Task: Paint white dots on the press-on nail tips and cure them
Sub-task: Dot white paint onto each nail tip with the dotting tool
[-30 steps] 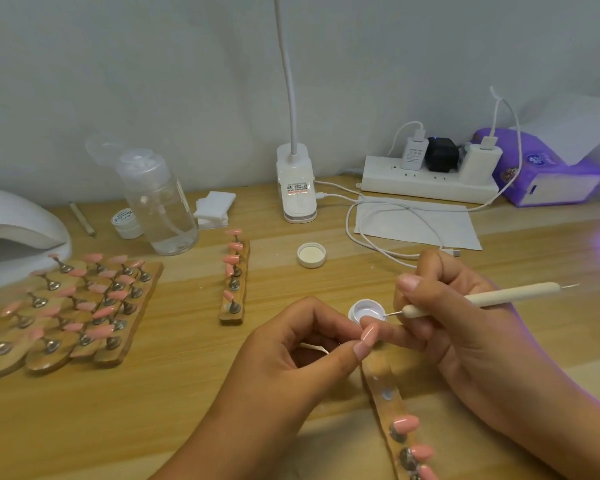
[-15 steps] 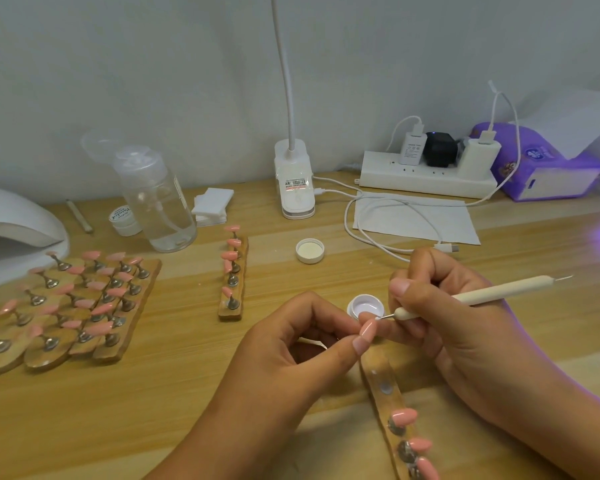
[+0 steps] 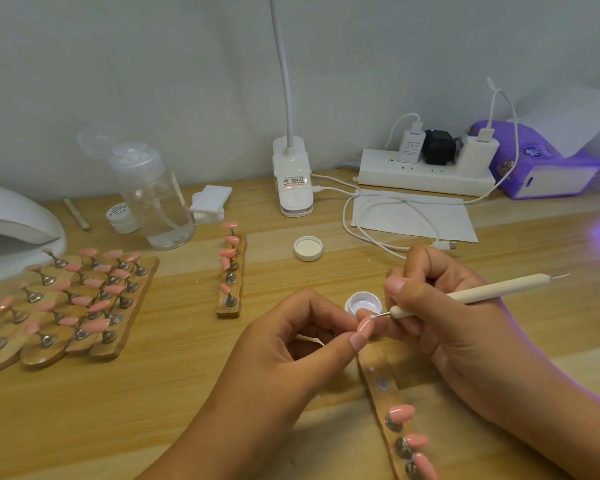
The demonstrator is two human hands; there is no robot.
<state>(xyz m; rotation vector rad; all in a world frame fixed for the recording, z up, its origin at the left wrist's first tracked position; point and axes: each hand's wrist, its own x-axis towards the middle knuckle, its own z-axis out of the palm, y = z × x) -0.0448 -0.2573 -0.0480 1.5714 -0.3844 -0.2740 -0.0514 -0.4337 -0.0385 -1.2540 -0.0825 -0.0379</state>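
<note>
Pink nail tip [image 3: 365, 326] is pinched in the left hand [image 3: 291, 344], clear of the table. The white-loaded ball end of the dotting tool [image 3: 465, 295], gripped by the right hand [image 3: 458, 337], sits at its far end. Open white gel pot [image 3: 363, 303] is just behind. Wooden holder strip [image 3: 378, 372] below carries three pink tips.

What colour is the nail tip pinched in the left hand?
Pink: the nail tip shows plainly in the head view.

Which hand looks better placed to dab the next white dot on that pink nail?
The right hand: it grips the dotting tool, whose metal tip sits at the pink nail tip. The left hand is busy pinching that nail tip.
</note>
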